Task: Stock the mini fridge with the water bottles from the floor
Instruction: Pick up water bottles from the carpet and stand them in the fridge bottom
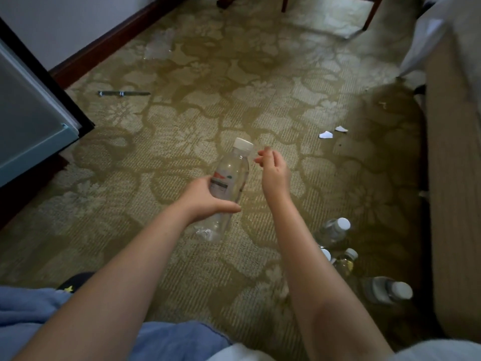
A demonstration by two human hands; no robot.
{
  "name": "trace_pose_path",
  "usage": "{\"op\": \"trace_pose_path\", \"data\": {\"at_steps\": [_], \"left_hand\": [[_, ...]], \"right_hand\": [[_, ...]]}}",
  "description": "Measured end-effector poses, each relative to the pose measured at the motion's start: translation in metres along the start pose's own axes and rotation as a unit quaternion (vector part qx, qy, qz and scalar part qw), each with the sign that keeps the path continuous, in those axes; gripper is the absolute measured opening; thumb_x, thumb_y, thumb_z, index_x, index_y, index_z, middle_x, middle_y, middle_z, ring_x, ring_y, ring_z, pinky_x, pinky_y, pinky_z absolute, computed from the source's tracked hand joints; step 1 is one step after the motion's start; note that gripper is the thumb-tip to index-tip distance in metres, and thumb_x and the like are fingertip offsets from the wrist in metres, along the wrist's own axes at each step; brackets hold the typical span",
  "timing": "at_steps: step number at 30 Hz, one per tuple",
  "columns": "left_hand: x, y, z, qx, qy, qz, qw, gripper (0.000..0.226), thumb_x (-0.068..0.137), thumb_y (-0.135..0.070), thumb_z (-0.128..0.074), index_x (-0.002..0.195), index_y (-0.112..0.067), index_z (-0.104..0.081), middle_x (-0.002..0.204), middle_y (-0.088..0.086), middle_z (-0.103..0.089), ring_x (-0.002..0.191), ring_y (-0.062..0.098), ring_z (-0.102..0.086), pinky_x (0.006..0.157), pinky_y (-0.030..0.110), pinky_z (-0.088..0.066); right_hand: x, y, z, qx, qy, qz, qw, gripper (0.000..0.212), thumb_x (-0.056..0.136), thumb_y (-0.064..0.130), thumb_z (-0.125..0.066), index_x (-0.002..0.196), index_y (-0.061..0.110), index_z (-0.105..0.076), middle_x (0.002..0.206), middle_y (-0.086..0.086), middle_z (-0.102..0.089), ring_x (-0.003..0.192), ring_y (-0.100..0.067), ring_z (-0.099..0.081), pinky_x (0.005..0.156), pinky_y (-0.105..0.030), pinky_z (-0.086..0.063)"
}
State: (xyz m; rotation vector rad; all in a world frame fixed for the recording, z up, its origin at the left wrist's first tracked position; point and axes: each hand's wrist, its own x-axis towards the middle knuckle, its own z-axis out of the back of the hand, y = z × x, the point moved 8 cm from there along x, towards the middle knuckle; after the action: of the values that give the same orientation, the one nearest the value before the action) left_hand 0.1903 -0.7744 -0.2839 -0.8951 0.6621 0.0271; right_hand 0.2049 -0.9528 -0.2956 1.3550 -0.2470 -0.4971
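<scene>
My left hand grips a clear water bottle around its labelled middle, holding it above the carpet with its white cap pointing away from me. My right hand hovers just right of the bottle's neck, fingers loosely apart, holding nothing. Several more water bottles with white caps lie on the floor at the lower right, beside the bed base. The mini fridge's open door, pale blue inside with a black edge, juts in at the left.
A patterned green carpet covers the floor. A bed base runs along the right. A thin metal rod lies near the dark baseboard. Scraps of white paper sit mid-right. Chair legs stand at the back.
</scene>
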Motion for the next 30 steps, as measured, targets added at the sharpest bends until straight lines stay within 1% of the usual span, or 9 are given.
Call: {"op": "trace_pose_path", "data": {"at_steps": [2,3,5,10,14,18,21,25,30], "left_hand": [[0.000,-0.009,-0.008,0.019,0.007,-0.013,1.000,0.075,0.054,-0.032,-0.088,0.120,-0.017,-0.056,0.108,0.000,-0.066,0.099,0.020,-0.064,0.092,0.042,-0.053],[0.000,-0.013,-0.013,0.031,0.011,-0.019,0.999,0.076,0.054,-0.032,-0.088,0.121,-0.017,-0.055,0.109,0.000,-0.065,0.100,0.020,-0.064,0.092,0.043,-0.052],[0.001,-0.020,-0.021,0.067,0.015,-0.028,0.997,0.077,0.052,-0.034,-0.089,0.120,-0.017,-0.055,0.110,0.000,-0.065,0.101,0.020,-0.063,0.093,0.044,-0.052],[-0.003,-0.031,-0.044,0.163,0.024,-0.055,0.985,0.079,0.050,-0.038,-0.090,0.117,-0.016,-0.055,0.111,0.000,-0.064,0.102,0.020,-0.061,0.092,0.041,-0.052],[-0.007,-0.039,-0.059,0.193,0.032,-0.075,0.978,0.070,0.055,-0.035,-0.088,0.115,-0.017,-0.056,0.109,-0.002,-0.063,0.100,0.019,-0.060,0.091,0.039,-0.051],[-0.008,-0.045,-0.064,0.215,0.047,-0.089,0.971,0.068,0.058,-0.035,-0.087,0.115,-0.019,-0.055,0.106,-0.005,-0.062,0.095,0.015,-0.059,0.084,0.029,-0.050],[-0.005,-0.055,-0.070,0.230,0.043,-0.098,0.967,0.069,0.058,-0.036,-0.087,0.116,-0.019,-0.055,0.107,-0.006,-0.063,0.092,0.013,-0.058,0.078,0.024,-0.047],[-0.002,-0.055,-0.063,0.227,0.031,-0.095,0.969,0.073,0.058,-0.035,-0.087,0.120,-0.019,-0.054,0.111,-0.004,-0.063,0.094,0.014,-0.058,0.081,0.027,-0.048],[-0.002,-0.045,-0.058,0.225,0.012,-0.081,0.971,0.078,0.055,-0.038,-0.088,0.121,-0.018,-0.053,0.112,-0.004,-0.062,0.099,0.016,-0.059,0.088,0.033,-0.051]], "right_hand": [[0.004,-0.027,0.035,-0.056,-0.078,-0.021,0.995,0.030,0.099,0.036,-0.044,0.097,0.013,-0.062,0.086,-0.004,-0.065,0.079,-0.015,-0.058,0.071,-0.035,-0.047],[0.004,-0.040,0.052,-0.087,-0.111,-0.037,0.989,0.027,0.097,0.034,-0.046,0.102,0.013,-0.063,0.091,-0.003,-0.066,0.085,-0.018,-0.060,0.076,-0.038,-0.051],[0.002,-0.066,0.081,-0.147,-0.157,-0.066,0.974,0.028,0.095,0.031,-0.049,0.113,0.013,-0.060,0.109,-0.005,-0.064,0.103,-0.023,-0.058,0.089,-0.045,-0.050],[-0.020,-0.106,0.131,-0.203,-0.237,-0.125,0.942,0.050,0.093,0.028,-0.052,0.140,0.015,-0.039,0.149,-0.005,-0.036,0.137,-0.024,-0.035,0.110,-0.051,-0.032],[-0.031,-0.133,0.144,-0.183,-0.251,-0.204,0.928,0.073,0.092,0.026,-0.058,0.150,0.012,-0.017,0.159,-0.009,-0.016,0.147,-0.025,-0.013,0.120,-0.046,-0.012],[-0.040,-0.152,0.153,-0.126,-0.279,-0.245,0.920,0.079,0.089,0.019,-0.064,0.150,0.008,-0.015,0.157,-0.014,-0.019,0.146,-0.028,-0.014,0.118,-0.041,-0.015],[-0.038,-0.171,0.163,-0.103,-0.263,-0.289,0.915,0.076,0.088,0.017,-0.065,0.149,0.011,-0.019,0.152,-0.017,-0.030,0.140,-0.034,-0.029,0.112,-0.046,-0.032],[-0.032,-0.179,0.169,-0.102,-0.250,-0.317,0.909,0.047,0.091,0.012,-0.061,0.134,0.009,-0.041,0.134,-0.018,-0.050,0.123,-0.035,-0.050,0.098,-0.043,-0.046],[-0.024,-0.174,0.164,-0.122,-0.220,-0.289,0.924,0.030,0.093,0.012,-0.059,0.121,0.009,-0.048,0.122,-0.016,-0.057,0.110,-0.033,-0.056,0.081,-0.037,-0.047]]}}
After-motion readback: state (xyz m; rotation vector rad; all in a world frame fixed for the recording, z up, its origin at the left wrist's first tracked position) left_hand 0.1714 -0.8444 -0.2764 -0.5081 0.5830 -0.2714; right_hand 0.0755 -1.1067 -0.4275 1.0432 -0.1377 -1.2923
